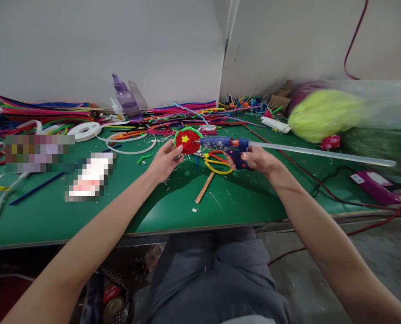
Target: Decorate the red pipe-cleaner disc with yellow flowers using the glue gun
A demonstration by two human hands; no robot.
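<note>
My left hand (166, 161) pinches the edge of a round red flower piece (189, 145) with a green rim and a small yellow centre. It is held above the green table. In my right hand (258, 159) is a blue hot glue gun (225, 145), its nozzle pointing left at the flower piece and touching or nearly touching it. A long translucent glue stick (322, 151) sticks out of the gun's back toward the right. Under the gun lie a yellow pipe-cleaner loop (217, 168) and a flat wooden stick (205, 188).
Bundles of coloured pipe cleaners (48, 110) line the back of the green table (187, 220). A purple bottle (128, 99) and a white ribbon roll (85, 131) stand at left. Right are plastic bags (325, 114), a purple power strip (381, 186) and a red cord (298, 173).
</note>
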